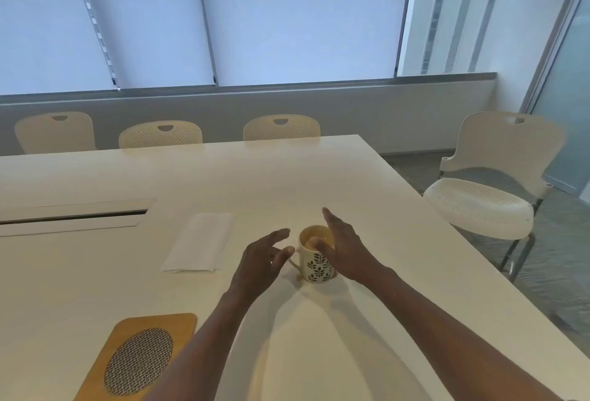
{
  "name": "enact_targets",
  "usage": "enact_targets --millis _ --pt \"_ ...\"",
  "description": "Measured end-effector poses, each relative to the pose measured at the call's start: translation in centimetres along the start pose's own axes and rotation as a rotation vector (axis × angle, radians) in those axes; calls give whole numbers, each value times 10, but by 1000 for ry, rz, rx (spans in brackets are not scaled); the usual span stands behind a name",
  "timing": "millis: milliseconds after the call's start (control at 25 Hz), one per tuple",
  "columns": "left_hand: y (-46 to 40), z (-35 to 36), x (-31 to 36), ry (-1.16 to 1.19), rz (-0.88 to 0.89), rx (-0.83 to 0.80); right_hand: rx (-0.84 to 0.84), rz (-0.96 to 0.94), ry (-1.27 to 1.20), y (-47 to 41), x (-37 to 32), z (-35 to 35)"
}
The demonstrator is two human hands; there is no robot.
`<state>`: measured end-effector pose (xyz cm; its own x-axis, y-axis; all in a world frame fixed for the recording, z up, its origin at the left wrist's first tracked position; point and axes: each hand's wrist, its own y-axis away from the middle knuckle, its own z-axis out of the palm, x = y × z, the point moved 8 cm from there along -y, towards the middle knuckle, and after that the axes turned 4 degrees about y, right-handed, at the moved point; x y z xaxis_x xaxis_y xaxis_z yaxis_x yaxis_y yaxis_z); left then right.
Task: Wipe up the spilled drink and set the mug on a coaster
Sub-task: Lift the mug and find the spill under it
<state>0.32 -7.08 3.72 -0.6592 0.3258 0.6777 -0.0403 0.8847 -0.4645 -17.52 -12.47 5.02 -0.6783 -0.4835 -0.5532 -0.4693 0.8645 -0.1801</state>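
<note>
Here, mug: the cream ceramic mug with a dark leaf pattern (pixel 316 255) stands upright between both hands.
Left hand (pixel 260 265): spread, fingertips just beside the handle.
Right hand (pixel 343 249): spread, against the far side, nearer.

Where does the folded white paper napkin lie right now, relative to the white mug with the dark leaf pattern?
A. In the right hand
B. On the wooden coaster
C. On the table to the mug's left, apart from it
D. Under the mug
C: the folded white paper napkin lies flat on the white table, left of the white mug with the dark leaf pattern and apart from it; neither hand touches it.
</note>
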Motion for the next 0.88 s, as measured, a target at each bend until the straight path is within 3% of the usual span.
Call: enact_targets --millis 320,880 --pt "1 1 -17 42 -129 -40 -29 93 -111 3 17 5" --pt "-1 12 -18 118 -177 -42 15 108 -268 -2 36 15"
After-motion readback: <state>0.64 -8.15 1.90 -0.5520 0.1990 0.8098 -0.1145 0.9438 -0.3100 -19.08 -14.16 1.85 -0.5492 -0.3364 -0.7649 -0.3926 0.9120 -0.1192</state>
